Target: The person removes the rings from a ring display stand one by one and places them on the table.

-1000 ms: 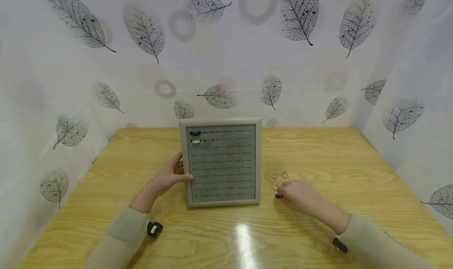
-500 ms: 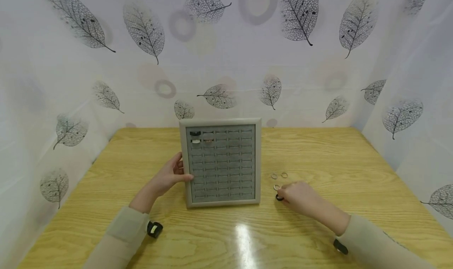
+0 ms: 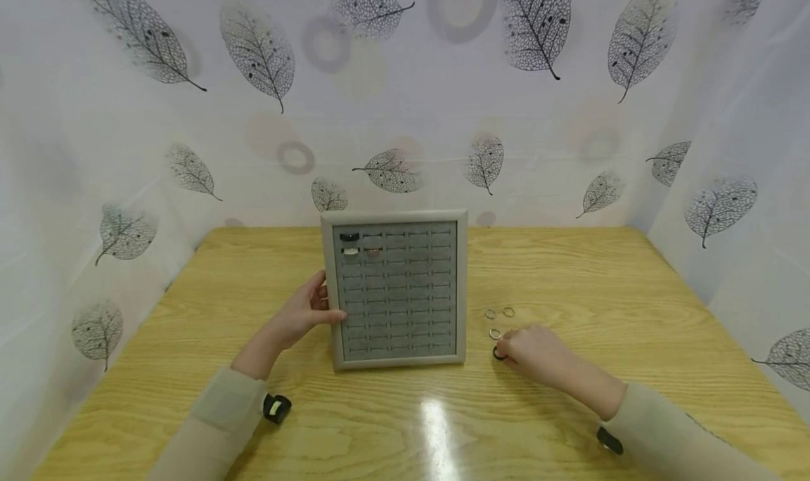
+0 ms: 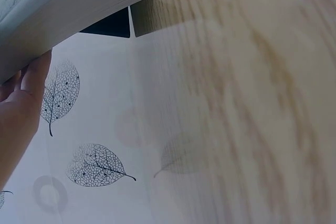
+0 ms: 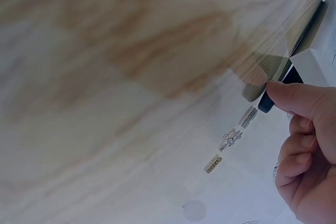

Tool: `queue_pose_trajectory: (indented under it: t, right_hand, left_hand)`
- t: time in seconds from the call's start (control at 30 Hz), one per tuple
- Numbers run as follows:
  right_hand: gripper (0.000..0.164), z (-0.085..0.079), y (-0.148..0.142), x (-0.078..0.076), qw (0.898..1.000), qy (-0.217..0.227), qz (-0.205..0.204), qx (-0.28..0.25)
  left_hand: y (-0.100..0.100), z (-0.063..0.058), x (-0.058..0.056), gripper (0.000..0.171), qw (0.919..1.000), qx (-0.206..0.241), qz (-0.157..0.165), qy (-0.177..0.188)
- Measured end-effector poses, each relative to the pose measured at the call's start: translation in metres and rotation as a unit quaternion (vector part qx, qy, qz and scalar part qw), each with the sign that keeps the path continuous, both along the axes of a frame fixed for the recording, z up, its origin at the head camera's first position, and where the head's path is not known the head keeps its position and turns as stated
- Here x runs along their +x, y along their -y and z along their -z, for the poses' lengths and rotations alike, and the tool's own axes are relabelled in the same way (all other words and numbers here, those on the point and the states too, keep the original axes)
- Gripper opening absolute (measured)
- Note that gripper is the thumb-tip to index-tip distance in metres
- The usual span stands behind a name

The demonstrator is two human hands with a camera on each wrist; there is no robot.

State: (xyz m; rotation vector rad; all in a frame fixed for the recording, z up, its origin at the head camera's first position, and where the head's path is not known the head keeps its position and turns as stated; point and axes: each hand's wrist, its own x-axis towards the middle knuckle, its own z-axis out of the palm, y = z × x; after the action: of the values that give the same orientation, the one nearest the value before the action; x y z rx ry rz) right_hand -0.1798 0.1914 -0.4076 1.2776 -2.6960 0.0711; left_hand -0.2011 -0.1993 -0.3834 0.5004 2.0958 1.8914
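A grey ring display board (image 3: 397, 294) in a pale frame stands upright on the wooden table. My left hand (image 3: 306, 312) grips its left edge, thumb on the front and fingers behind. In the left wrist view that hand (image 4: 21, 100) is partly hidden by the frame (image 4: 79, 11). Right of the board, my right hand (image 3: 538, 353) pinches a black ring (image 3: 498, 354) at the tabletop. The right wrist view shows the thumb against this black ring (image 5: 265, 103). Just beyond it lie three silver rings, the nearest ring (image 3: 496, 334) close to my fingertips.
In the board's upper left slots sit a black ring (image 3: 349, 237), a white ring (image 3: 351, 252) and a reddish ring (image 3: 374, 250). Two silver rings, one left (image 3: 490, 313) and one right (image 3: 509, 312), lie farther back. A leaf-patterned curtain (image 3: 405, 115) hangs behind the table (image 3: 354, 425).
The black ring in my right fingers has turned slightly, so its round opening shows more. My right hand has barely shifted; the left hand and board stay put.
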Motion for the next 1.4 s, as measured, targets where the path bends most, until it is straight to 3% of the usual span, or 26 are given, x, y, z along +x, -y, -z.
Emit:
queue_pose_trajectory:
  t: [0.2,0.6,0.77,1.03,1.17,1.4]
  right_hand:
    - [0.041,-0.001,0.000,0.001,1.000,0.000,-0.002,0.000]
    - [0.026,0.000,-0.002,-0.001,1.000,-0.009,-0.009,0.001]
    - [0.033,-0.001,-0.001,0.000,1.000,0.006,-0.011,-0.001]
    - [0.024,-0.009,0.001,-0.001,0.999,0.015,-0.007,-0.028]
    - [0.009,-0.017,0.004,-0.001,1.000,0.012,0.002,-0.026]
    - [0.014,-0.022,0.009,-0.005,0.998,-0.023,0.000,-0.056]
  left_hand:
    - [0.000,0.000,0.000,0.080,1.0000,0.000,0.000,0.001]
    - [0.000,0.001,-0.001,0.080,1.0000,-0.003,0.000,-0.005]
    - [0.000,0.001,-0.001,0.080,1.0000,-0.006,-0.001,-0.005]
    - [0.001,0.001,0.000,0.080,1.0000,-0.006,-0.001,0.002]
    - [0.001,0.002,0.000,0.080,1.0000,-0.005,-0.001,0.001]
    - [0.001,0.002,-0.001,0.081,1.0000,-0.003,0.002,0.000]
